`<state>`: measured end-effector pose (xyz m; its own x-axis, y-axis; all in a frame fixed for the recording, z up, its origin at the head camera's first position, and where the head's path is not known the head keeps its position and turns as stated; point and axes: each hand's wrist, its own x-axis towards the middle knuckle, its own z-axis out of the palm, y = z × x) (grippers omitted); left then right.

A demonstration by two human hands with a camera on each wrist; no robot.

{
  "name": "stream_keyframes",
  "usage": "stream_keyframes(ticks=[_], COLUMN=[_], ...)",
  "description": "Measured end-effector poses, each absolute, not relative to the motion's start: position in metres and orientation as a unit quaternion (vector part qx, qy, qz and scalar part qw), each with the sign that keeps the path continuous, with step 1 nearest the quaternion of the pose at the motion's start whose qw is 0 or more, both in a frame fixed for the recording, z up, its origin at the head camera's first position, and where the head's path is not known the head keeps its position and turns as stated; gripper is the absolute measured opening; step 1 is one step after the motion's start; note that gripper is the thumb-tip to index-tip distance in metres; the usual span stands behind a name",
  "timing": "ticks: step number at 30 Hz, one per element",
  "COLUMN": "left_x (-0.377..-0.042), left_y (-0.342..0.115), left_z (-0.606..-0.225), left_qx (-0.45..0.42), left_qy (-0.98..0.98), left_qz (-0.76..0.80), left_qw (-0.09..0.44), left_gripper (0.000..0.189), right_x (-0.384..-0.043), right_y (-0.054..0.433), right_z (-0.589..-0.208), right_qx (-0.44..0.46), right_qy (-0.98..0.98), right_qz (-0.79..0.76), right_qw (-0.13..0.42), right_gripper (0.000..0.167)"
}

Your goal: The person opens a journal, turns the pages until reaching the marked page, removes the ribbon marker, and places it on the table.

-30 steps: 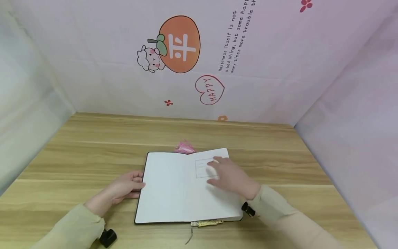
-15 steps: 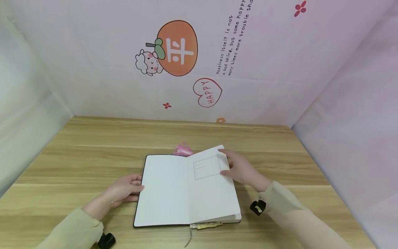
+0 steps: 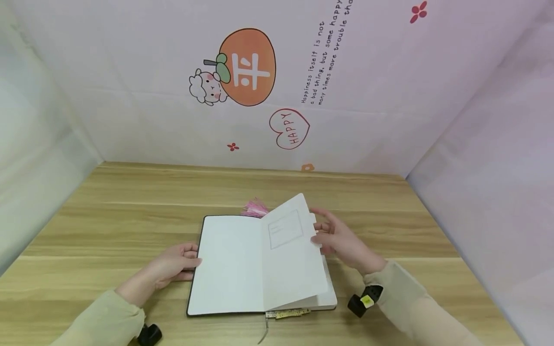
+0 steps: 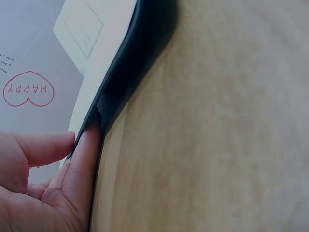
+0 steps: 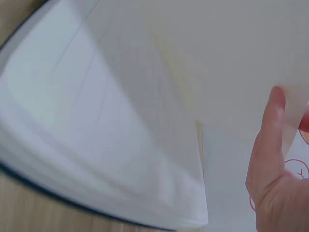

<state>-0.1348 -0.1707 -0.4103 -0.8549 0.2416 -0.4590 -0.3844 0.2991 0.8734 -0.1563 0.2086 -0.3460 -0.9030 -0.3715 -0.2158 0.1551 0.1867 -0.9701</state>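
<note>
An open notebook point(image 3: 256, 266) is laid on the wood-grained surface point(image 3: 130, 211), nearer to the person than to the back wall point(image 3: 368, 129), and its left side is held by the left-hand grip point(image 3: 175, 263). There the outer edge is pinched: the thumb is set at the edge of the blank left page point(image 3: 227, 262), and, as is shown in the left wrist view, a finger is tucked beneath the dark cover point(image 4: 123, 72). On the other side, a loose right-hand leaf point(image 3: 292, 274) is pinched near its outer edge by the right-hand grip point(image 3: 344, 243), with the thumb pressed against one face and a fingertip partly seen beyond the leaf. This leaf is raised at a slant, its spine side joined to the notebook, and a thin rectangular frame point(image 3: 286, 229) is printed on its upper part. Below it, the lower pages point(image 5: 87, 121) are partly uncovered; faint lines and a band of shadow are seen on them in the right wrist view. A pink tassel point(image 3: 255, 208) is spread just beyond the notebook's top edge, while a yellowish patterned strip point(image 3: 287, 313) and a thin grey ribbon point(image 3: 265, 331) are left protruding at the bottom edge. The back wall is decorated with an orange fruit print point(image 3: 248, 67) and a red heart outline point(image 3: 290, 129) in which "HAPPY" is written.
</note>
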Motion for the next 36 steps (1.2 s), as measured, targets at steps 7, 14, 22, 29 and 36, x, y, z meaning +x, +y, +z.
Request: stream_keyframes(ticks=[7,14,22,29,36], left_x=[-0.134,-0.134,-0.135,-0.134,-0.135], left_y=[-0.170,-0.170,-0.170,-0.174,-0.177], left_z=[-0.408,-0.408,-0.408,-0.411,-0.415], left_qx=[-0.042,-0.040,-0.036,-0.020,0.005], left_qy=[0.760,0.758,0.757,0.735,0.722], left_qz=[0.592,0.595,0.597,0.621,0.633], left_qw=[0.264,0.264,0.264,0.273,0.278], left_gripper=[0.059,0.056,0.057,0.041,0.041], right_x=[-0.149,-0.141,-0.136,-0.127,-0.121], right_y=[0.198,0.176,0.154,0.136,0.125], right_z=[-0.338,-0.328,-0.333,-0.349,-0.358], right_qx=[-0.086,-0.097,-0.158,-0.267,-0.325], right_qy=[0.706,0.710,0.734,0.834,0.871], right_qz=[-0.669,-0.664,-0.614,-0.422,-0.281], right_qw=[0.216,0.212,0.243,0.234,0.239], right_gripper=[0.065,0.061,0.058,0.053,0.059])
